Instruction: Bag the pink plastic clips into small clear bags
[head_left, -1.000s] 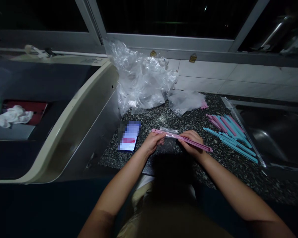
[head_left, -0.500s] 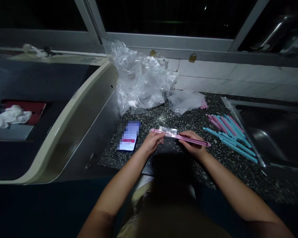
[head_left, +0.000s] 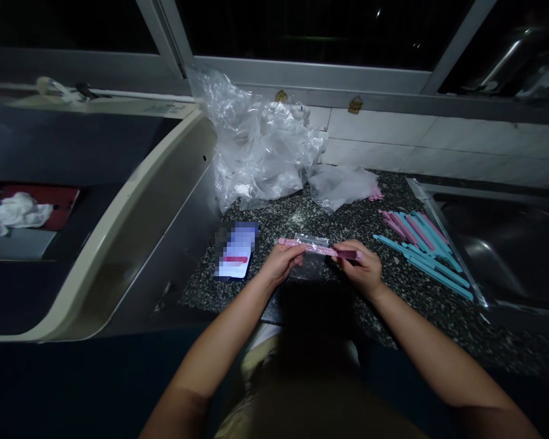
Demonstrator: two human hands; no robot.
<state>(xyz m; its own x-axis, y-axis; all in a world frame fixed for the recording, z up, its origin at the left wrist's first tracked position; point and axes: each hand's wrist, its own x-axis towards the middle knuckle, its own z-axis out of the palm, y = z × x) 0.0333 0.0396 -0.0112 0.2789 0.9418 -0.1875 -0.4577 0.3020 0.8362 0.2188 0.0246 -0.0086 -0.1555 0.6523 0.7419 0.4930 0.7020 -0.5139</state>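
Note:
A long narrow pink plastic bag clip (head_left: pixel 318 249) spans the gap between my hands above the counter. My left hand (head_left: pixel 282 261) pinches its left part between thumb and fingers. The fingers of my right hand (head_left: pixel 359 268) are closed on its right part, where the clip looks darker. A small clear plastic bag (head_left: pixel 312 239) lies at the middle of the clip, with film showing above and below it. Right of my right hand, several blue clips (head_left: pixel 432 268) and pink clips (head_left: pixel 405 227) lie in a loose pile.
A phone (head_left: pixel 238 253) with a lit, partly blurred screen lies left of my left hand. Crumpled clear plastic bags (head_left: pixel 260 146) and a smaller bag (head_left: pixel 341 183) holding pink pieces stand behind. The sink (head_left: pixel 498 244) is at the right, a beige-edged machine (head_left: pixel 132 201) at the left.
The pink clip's right end reaches less far right than before, and my right hand has turned slightly around it. My left hand keeps its hold in nearly the same spot.

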